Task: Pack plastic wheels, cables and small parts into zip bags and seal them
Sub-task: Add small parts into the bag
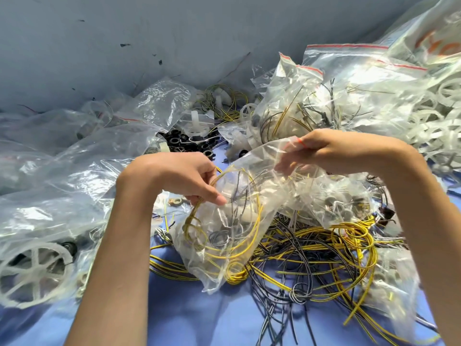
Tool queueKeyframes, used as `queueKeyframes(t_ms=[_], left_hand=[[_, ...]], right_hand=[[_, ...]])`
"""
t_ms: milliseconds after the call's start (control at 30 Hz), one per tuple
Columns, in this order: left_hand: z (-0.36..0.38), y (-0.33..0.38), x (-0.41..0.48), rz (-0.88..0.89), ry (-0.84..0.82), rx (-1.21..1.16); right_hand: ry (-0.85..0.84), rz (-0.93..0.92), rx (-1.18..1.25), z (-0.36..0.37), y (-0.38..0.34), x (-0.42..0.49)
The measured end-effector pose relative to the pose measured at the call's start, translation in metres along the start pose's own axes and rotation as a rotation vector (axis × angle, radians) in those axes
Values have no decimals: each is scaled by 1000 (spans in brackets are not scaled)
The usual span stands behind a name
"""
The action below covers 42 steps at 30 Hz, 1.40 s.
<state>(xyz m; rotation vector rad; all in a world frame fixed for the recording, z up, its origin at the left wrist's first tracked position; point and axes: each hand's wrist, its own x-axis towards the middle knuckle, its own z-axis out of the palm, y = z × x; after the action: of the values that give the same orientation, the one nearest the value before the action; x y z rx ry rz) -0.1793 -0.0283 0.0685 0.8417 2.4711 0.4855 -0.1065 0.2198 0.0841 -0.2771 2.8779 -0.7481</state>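
A clear zip bag (224, 236) hangs open in front of me over the blue table, with yellow and grey cables and small parts inside. My right hand (331, 151) pinches the bag's red-striped top edge and holds it up. My left hand (184, 176) pinches a yellow cable loop (249, 186) at the bag's mouth; part of the loop lies inside the bag. Below the bag a loose tangle of yellow and grey cables (324, 255) spreads over the table.
Filled zip bags of white plastic wheels (399, 108) pile up at the right and back. More bags lie at the left, one holding a large white wheel (35, 270). Black ring parts (189, 143) and white pieces sit behind my hands. A grey wall stands close behind.
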Motion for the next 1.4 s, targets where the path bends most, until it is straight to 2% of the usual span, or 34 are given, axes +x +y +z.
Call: queueKeyframes(t_ms=[333,500,733,1133,1400], left_hand=[[-2,1,3,-68,77,150],[5,8,10,-94,43,249],[10,8,18,-94,24,257],[6,27,-1,-61,71,110],[1,34,-13,-101,58,266]], right_hand=[[-22,46,100,5,0,5],[-23,20,-12,4,-8,-1],[-12,21,-105,4,-8,0],[-2,50,-67,5,-4,-2],[-19,53,-97,4,-5,-2]])
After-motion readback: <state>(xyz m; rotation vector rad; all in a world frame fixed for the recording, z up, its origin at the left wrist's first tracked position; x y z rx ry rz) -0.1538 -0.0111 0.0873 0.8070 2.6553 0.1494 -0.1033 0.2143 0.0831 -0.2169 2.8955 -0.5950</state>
